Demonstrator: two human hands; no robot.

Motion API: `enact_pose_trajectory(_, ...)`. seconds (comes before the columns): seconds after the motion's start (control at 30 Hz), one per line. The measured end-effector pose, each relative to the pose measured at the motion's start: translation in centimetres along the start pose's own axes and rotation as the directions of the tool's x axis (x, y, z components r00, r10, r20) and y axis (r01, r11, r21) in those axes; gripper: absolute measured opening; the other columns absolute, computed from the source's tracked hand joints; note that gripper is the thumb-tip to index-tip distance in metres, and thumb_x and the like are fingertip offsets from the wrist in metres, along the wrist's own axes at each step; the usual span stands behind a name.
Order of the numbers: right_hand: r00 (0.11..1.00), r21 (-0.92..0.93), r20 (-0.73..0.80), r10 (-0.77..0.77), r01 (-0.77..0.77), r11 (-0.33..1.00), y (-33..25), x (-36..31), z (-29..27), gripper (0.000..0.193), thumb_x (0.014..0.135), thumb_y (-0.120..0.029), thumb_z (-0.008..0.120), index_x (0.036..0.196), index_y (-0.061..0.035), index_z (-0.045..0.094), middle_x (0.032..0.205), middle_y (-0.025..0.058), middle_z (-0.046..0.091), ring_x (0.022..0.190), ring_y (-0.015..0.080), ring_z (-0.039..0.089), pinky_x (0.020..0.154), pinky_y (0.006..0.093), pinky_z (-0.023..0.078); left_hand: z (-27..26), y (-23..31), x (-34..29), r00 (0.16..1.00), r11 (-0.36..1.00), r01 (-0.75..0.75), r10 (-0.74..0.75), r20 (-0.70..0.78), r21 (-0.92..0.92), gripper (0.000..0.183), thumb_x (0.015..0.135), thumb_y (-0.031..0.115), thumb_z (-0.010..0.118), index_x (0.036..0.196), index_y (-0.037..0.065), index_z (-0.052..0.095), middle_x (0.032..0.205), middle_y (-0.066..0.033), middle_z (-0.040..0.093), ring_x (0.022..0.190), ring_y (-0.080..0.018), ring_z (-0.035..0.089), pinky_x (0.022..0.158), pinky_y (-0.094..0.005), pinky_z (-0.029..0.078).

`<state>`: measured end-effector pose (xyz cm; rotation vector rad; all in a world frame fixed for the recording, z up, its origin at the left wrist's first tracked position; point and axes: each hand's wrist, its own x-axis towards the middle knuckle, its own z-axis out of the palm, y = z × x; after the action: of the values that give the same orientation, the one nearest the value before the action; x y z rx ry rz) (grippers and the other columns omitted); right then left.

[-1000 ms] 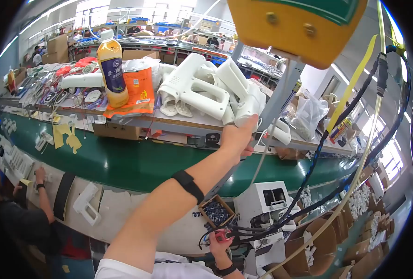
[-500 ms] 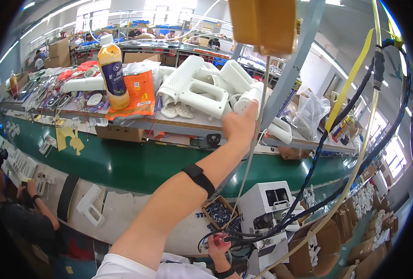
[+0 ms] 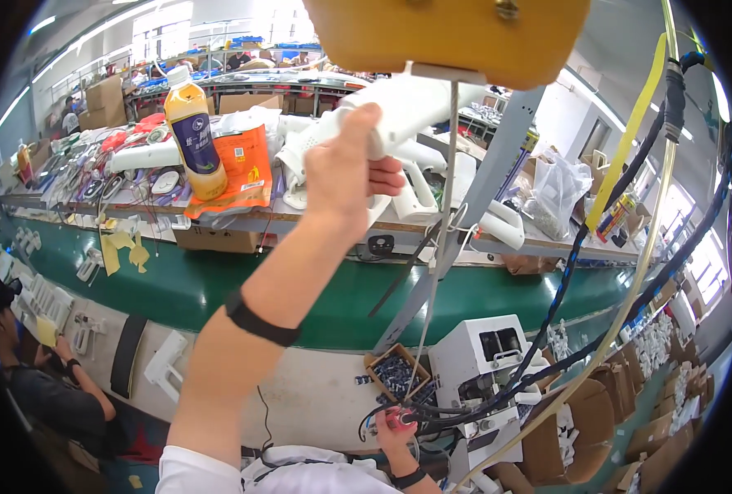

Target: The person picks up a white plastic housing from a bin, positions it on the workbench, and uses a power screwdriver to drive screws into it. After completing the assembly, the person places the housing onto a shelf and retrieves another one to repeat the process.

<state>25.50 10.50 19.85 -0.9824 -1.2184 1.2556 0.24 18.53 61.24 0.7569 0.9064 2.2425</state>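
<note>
My left hand [image 3: 341,177] is closed around a white plastic gun-shaped appliance [image 3: 419,107], raised above the shelf and partly hidden by a hanging yellow box [image 3: 456,37]. Other white housings [image 3: 419,193] lie heaped on the shelf behind it. Low in the view, my right hand [image 3: 392,436] grips a red-bodied tool [image 3: 399,418] with dark cables running off to the right. Its working end is hidden. Beside that tool sits a small cardboard box of dark small parts [image 3: 396,375].
A juice bottle [image 3: 195,136] and an orange pouch [image 3: 247,169] stand on the shelf [image 3: 317,218]. A grey post [image 3: 498,156] and a thin cable cross the view. A white machine [image 3: 477,354] stands right, near cartons [image 3: 592,412]. A co-worker [image 3: 49,387] sits at left.
My left hand has lifted the white appliance off the heap and drawn it left and nearer. The yellow box looms larger. My right hand keeps its hold on the red tool.
</note>
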Motion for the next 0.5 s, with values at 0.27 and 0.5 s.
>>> enact_pose_trajectory(0.27,0.996,-0.064,0.049,-0.072,0.075,0.995,-1.2,0.9,0.0,0.026,0.073,0.006,0.074,0.090,0.0002,0.055,0.080,0.0049,0.063,0.070,0.0119,0.062,0.062,0.0263,0.052,-10.5,3.6,-5.6,0.983,0.982,-0.184,0.184,-0.002,0.040,0.050,0.086,0.040,0.055,0.110,-0.004,0.054,0.082,-0.0103,0.061,0.055,-0.0183,0.059,0.041,-0.0318,0.047)
enact_pose_trajectory(0.5,0.988,0.113,-0.155,-0.024,0.042,0.993,-0.4,1.8,1.8,0.036,0.073,0.003,0.071,0.099,-0.0046,0.047,0.079,0.0047,0.059,0.065,0.0118,0.058,0.057,0.0244,0.049,-25.3,2.4,-18.3,0.966,0.975,-0.210,0.196,-0.168,-0.072,0.082,0.068,0.044,0.070,0.124,-0.011,0.047,0.104,-0.0232,0.065,0.070,-0.0320,0.068,0.039,-0.0374,0.054)
